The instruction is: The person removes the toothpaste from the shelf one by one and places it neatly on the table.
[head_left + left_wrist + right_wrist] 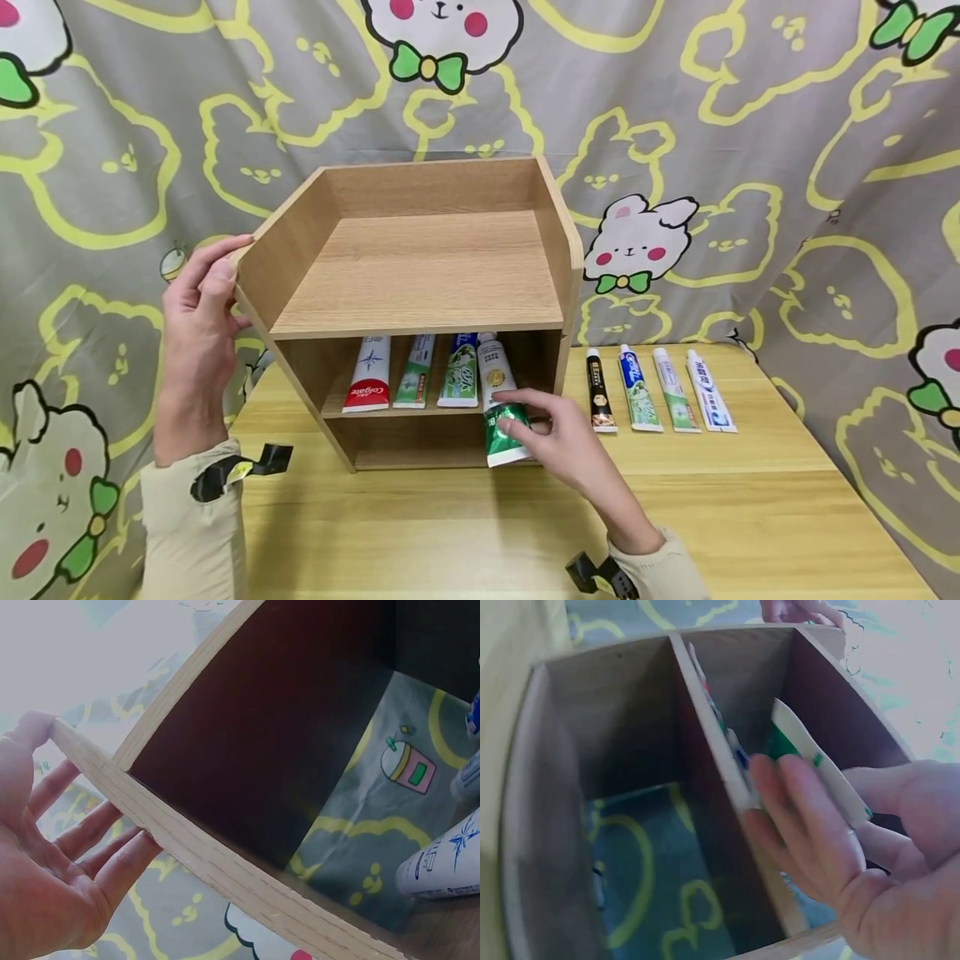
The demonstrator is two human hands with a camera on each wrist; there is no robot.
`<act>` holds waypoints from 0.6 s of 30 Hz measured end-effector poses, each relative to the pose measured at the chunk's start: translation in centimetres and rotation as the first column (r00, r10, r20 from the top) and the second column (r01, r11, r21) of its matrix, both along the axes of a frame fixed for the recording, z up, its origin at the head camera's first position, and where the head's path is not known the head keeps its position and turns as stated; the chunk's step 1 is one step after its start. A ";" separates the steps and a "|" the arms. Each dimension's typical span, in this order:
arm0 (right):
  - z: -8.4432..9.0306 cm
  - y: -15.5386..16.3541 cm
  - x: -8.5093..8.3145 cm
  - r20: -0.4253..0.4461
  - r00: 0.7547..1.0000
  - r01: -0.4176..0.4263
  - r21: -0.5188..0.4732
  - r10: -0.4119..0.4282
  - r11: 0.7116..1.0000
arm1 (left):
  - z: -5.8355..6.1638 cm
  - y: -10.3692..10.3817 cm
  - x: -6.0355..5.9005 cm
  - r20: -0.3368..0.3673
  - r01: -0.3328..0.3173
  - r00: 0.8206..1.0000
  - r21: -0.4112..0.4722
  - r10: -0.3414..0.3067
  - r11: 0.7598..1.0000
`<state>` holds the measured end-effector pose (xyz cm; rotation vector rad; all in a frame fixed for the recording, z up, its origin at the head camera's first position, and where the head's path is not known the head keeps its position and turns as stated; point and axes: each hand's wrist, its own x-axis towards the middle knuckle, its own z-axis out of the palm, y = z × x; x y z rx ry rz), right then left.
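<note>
We've got the right hand (558, 433) pinching the crimped green end of a white-and-green toothpaste tube (498, 392), thumb and fingertips clamped on it. The tube's cap end sits up on the middle shelf of the wooden rack (420, 275), at the far right of that shelf; its tail hangs out over the shelf's front edge, in front of the lower compartment. Three other tubes lean beside it on the same shelf: a red-and-white one (369, 375), then two green ones (415, 372) (459, 372).

Left hand (198, 325) braces the rack's left side panel w/ fingers straight and slightly spread, thumb on the front edge; nothing gripped. In the left wrist view those fingers (90, 832) lie flat along the panel's outside.

Four more tubes (660, 390) lie in a row on the yellow table (750, 517), just right of the rack.

Risks, as we judge it: the tube is tilted, only partly on the shelf, so letting go early could let it slide off the edge. It's v. close to the neighbouring green tube; a sideways nudge could topple the leaning row. If the left hand eases off, a push could shift the rack backwards.
</note>
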<state>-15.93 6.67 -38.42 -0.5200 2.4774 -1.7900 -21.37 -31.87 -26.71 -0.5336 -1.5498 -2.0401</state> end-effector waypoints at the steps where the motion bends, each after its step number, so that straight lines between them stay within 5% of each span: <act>1: -0.2 0.0 0.0 0.019 1.000 -0.002 -0.042 0.003 0.999 | 0.0 -0.1 0.0 -0.001 0.000 1.000 -0.001 0.000 1.000; 9: -2.1 0.0 0.1 -0.040 0.999 -0.022 -0.243 0.013 0.970 | 0.0 -0.3 0.2 -0.003 -0.009 1.000 -0.009 0.009 1.000; 18: -2.8 0.3 0.8 -0.084 0.996 -0.054 -0.270 0.032 0.961 | 0.0 -0.3 0.1 0.000 -0.007 1.000 -0.026 0.007 1.000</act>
